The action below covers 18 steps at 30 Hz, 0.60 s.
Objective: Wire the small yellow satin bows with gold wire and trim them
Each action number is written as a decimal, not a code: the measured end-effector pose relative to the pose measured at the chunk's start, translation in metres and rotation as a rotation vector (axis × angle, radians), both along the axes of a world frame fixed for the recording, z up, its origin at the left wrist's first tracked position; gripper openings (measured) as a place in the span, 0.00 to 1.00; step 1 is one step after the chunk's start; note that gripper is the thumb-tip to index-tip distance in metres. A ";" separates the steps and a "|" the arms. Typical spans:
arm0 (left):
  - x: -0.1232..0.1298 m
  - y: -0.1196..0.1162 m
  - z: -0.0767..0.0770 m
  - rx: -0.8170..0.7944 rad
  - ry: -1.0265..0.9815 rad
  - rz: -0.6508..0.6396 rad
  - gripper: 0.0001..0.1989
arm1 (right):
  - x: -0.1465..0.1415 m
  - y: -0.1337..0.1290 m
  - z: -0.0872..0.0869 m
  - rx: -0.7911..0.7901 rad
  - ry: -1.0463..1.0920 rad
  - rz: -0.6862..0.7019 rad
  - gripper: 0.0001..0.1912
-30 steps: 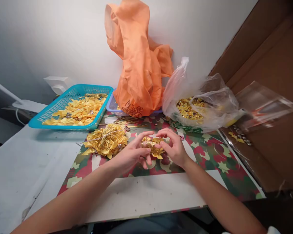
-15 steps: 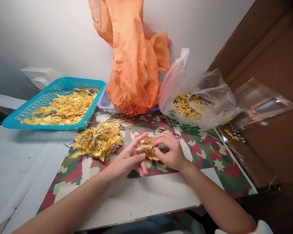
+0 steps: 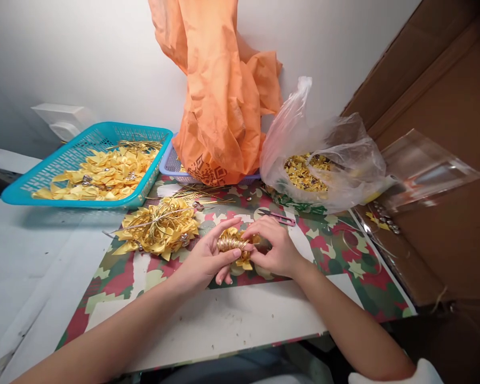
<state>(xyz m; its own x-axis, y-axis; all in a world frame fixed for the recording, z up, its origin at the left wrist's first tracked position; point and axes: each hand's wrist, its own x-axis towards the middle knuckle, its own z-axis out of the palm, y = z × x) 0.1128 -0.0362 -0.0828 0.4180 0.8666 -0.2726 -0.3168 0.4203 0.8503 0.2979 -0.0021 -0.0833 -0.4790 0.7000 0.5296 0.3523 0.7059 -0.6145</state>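
A gold wire-wrapped bundle with yellow ribbon pieces is between my hands, over the camouflage-patterned sheet. My left hand holds it, with the thumb on the coiled wire and the index finger stretched out behind. The fingers of my right hand are bent and pinch at the right end of the coil. To the left of my hands lies a larger cluster of yellow ribbon pieces with gold wires spreading from its middle.
A teal basket of yellow ribbon pieces stands at the left. Behind are an orange bag and a purple basket. A clear plastic bag stands right, and pink-handled snips lie behind my right hand.
The wrapped bundle has tilted and shifted slightly left, with more yellow ribbon showing below it. My right hand has moved a little left, and the snips show more.
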 end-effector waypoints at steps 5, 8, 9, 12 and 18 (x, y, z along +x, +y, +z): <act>0.001 -0.001 0.000 -0.018 0.041 0.025 0.46 | 0.001 0.002 -0.001 -0.017 0.054 -0.047 0.08; 0.000 -0.001 0.000 -0.023 0.059 0.001 0.45 | 0.000 0.003 -0.001 -0.041 0.083 -0.068 0.09; 0.000 -0.001 0.000 -0.020 0.068 -0.013 0.44 | -0.001 0.003 -0.001 -0.050 0.085 -0.065 0.09; 0.000 -0.002 0.001 0.005 0.085 -0.076 0.41 | -0.005 0.000 -0.004 -0.088 0.099 -0.045 0.08; 0.000 -0.007 0.005 0.002 0.011 -0.154 0.37 | 0.003 0.001 0.007 -0.283 0.092 0.103 0.04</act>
